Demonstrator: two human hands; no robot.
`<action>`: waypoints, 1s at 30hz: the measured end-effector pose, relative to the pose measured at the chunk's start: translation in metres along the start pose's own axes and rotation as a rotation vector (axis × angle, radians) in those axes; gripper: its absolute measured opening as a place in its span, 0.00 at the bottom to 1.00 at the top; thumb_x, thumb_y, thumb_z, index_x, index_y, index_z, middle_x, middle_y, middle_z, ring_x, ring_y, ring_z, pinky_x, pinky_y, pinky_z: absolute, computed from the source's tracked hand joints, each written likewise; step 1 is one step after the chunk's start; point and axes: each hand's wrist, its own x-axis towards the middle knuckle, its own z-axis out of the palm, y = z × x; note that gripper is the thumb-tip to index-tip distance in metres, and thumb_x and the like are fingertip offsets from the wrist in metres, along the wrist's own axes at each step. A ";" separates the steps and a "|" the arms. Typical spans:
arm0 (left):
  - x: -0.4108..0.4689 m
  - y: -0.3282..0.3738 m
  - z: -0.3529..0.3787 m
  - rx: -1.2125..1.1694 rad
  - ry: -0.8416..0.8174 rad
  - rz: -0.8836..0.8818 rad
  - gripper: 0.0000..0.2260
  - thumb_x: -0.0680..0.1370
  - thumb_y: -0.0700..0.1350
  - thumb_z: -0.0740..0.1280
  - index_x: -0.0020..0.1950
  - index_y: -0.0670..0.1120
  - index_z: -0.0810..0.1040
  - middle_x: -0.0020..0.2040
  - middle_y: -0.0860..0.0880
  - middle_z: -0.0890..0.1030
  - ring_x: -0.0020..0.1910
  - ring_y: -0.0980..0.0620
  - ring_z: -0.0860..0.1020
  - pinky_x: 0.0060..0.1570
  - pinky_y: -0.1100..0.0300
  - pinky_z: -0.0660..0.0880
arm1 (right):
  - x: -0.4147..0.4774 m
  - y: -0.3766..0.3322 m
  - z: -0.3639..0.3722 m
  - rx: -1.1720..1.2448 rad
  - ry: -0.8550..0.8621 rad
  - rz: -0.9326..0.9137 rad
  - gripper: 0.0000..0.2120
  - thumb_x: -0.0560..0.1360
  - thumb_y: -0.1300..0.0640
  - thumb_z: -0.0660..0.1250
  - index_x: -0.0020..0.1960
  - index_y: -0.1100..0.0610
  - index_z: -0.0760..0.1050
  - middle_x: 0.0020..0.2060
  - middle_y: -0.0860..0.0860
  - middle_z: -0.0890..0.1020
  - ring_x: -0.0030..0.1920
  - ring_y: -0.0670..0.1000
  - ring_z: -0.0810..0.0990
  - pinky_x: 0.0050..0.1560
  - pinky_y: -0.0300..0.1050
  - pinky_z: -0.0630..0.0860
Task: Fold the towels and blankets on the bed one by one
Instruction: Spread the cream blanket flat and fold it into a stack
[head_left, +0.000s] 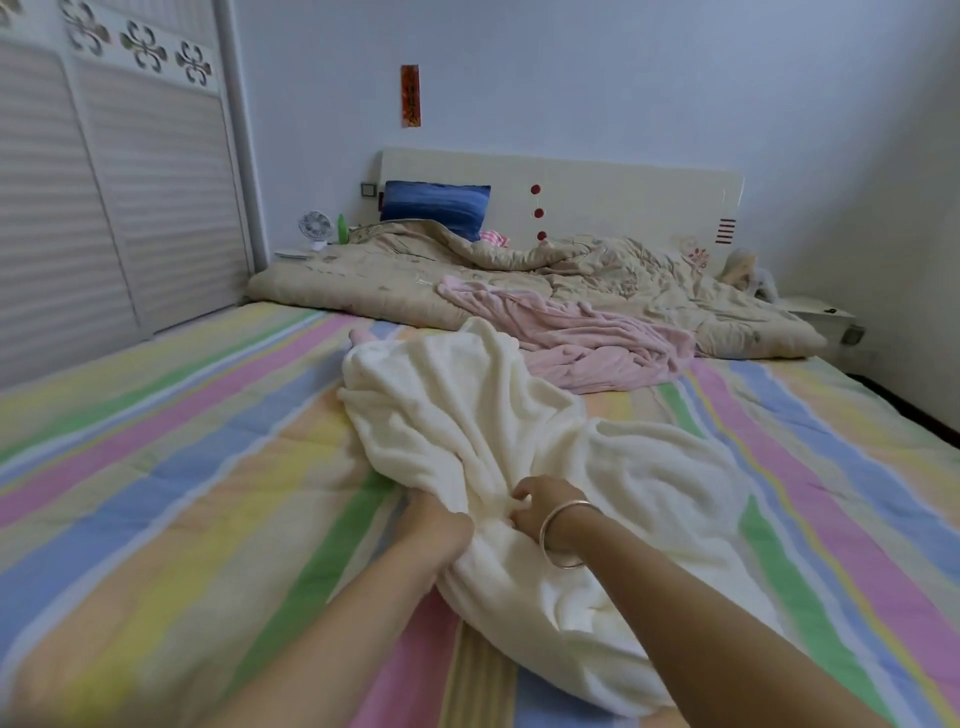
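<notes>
A crumpled cream-white blanket (467, 405) lies in the middle of the striped bed sheet (182, 493). My left hand (434, 525) grips a bunched fold at its near part, fingers buried in the cloth. Right beside it, my right hand (540, 506), with a metal bangle on the wrist, pinches the same bunch with curled fingers. Behind the cream blanket a pink towel (582, 338) lies rumpled, partly under the cream blanket's far edge.
A beige quilt (519, 280) is heaped across the head of the bed, with a blue pillow (436, 202) against the headboard (623, 197). A small fan (315, 226) stands at the far left corner. A wardrobe (104, 182) lines the left side.
</notes>
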 end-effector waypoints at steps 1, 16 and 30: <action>-0.002 0.001 0.000 0.048 0.030 -0.001 0.32 0.71 0.49 0.64 0.74 0.46 0.61 0.66 0.45 0.70 0.59 0.45 0.74 0.58 0.54 0.75 | -0.003 0.002 -0.003 -0.034 0.009 -0.014 0.16 0.77 0.53 0.64 0.64 0.51 0.75 0.59 0.53 0.79 0.58 0.55 0.78 0.55 0.44 0.74; -0.069 0.110 0.147 0.327 -0.165 0.484 0.21 0.78 0.51 0.62 0.71 0.47 0.69 0.70 0.48 0.71 0.68 0.46 0.69 0.63 0.53 0.70 | -0.138 0.397 -0.136 -0.517 0.331 0.761 0.10 0.77 0.53 0.57 0.49 0.51 0.77 0.47 0.52 0.80 0.47 0.55 0.78 0.48 0.46 0.75; -0.075 0.112 0.178 0.036 -0.001 0.364 0.24 0.77 0.40 0.61 0.73 0.53 0.66 0.68 0.49 0.74 0.62 0.46 0.75 0.61 0.52 0.73 | -0.054 0.220 -0.067 -0.279 0.241 -0.115 0.36 0.75 0.40 0.64 0.76 0.49 0.53 0.69 0.52 0.67 0.66 0.57 0.67 0.59 0.51 0.72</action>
